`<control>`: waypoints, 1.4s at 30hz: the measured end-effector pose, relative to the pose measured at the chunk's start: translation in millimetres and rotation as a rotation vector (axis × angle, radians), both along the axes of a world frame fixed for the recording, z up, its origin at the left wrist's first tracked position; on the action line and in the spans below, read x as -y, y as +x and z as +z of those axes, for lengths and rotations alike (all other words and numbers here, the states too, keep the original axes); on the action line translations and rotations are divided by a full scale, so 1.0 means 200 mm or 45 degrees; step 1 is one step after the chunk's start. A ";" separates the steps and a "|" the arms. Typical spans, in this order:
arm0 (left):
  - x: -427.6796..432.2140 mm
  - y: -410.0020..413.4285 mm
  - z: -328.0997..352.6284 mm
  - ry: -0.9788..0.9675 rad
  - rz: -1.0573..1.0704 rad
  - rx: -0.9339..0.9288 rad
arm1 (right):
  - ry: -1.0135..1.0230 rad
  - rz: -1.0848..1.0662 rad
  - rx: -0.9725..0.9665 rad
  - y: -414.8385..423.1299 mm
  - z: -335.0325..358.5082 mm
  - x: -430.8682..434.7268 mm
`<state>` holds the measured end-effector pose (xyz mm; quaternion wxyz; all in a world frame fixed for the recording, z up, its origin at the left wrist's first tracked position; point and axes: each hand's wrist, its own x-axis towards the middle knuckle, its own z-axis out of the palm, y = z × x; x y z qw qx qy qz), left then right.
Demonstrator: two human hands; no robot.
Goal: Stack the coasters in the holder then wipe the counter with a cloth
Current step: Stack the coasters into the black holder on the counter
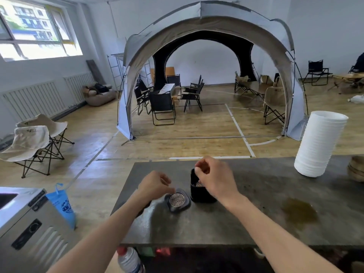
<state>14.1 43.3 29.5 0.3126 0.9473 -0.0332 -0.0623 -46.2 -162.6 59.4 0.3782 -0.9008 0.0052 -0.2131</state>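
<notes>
One coaster lies flat on the counter at seven o'clock of the black holder, the left hand pinching its near-left rim; I judge it best tilted up by that edge and lowered squarely onto the one already inside. Farther back, the right hand arches over the holder's mouth, fingers curled together, empty as far as I can tell.

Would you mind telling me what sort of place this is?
Probably an indoor sports hall set up as a camping display: court lines on the wooden floor, a dome tent, folding camp chairs.
</notes>
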 end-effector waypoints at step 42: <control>0.34 0.05 0.12 -0.727 0.201 -0.262 | 0.878 -0.172 -0.605 0.14 -0.05 0.27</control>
